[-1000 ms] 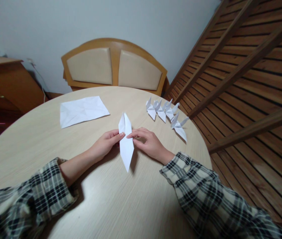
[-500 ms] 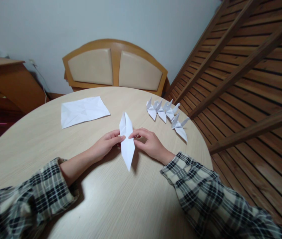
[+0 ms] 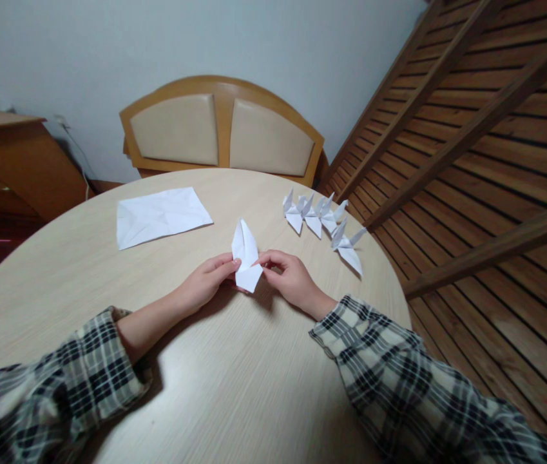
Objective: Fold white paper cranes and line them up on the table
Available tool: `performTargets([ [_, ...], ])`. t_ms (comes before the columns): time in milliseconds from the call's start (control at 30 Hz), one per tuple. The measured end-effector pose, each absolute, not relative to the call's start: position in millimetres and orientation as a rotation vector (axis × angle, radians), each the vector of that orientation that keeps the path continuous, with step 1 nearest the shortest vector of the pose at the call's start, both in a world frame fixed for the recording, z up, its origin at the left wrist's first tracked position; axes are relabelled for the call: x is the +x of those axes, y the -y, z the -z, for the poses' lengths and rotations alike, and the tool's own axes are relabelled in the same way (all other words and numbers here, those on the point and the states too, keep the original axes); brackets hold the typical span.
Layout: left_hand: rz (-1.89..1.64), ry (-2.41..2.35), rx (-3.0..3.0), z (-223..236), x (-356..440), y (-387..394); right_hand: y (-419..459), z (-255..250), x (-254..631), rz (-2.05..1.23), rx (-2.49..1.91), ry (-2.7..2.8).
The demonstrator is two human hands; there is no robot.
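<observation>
A folded white origami paper (image 3: 246, 248) is held just above the table, between my two hands. Its far end tapers to a point, while its near end looks short and blunt, with a crease across it. My left hand (image 3: 208, 278) pinches the paper's left edge, thumb on top and fingers beneath. On the other edge, my right hand (image 3: 290, 280) grips the lower right corner between thumb and forefinger. The undersides of the fingers are partly hidden by the paper.
Several white paper cranes (image 3: 312, 219) stand at the table's right rear. A creased white sheet (image 3: 163, 218) lies at the left rear of the round wooden table (image 3: 196, 399). Behind the table is a padded chair (image 3: 223, 129); a slatted wooden partition (image 3: 476, 161) rises on the right.
The long lower point of the paper has been folded out of sight, leaving the near end shorter and blunt. My hands have stayed nearly in place.
</observation>
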State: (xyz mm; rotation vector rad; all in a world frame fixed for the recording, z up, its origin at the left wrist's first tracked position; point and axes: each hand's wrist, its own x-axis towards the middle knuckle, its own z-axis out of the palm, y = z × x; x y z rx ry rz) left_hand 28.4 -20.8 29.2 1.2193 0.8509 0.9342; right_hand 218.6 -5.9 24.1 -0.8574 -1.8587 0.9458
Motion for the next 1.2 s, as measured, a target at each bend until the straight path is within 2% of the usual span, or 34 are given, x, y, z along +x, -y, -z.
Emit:
performTargets([
  [433,-0.913,-0.818,1.365,-19.6,28.5,19.2,5.9,-19.1,212.0,-1.183,-0.857,1.612],
  [1200,-0.919,-0.888,1.496,-26.9,27.0,26.1,10.9,-21.5,206.7,-1.244,-0.915,1.424],
])
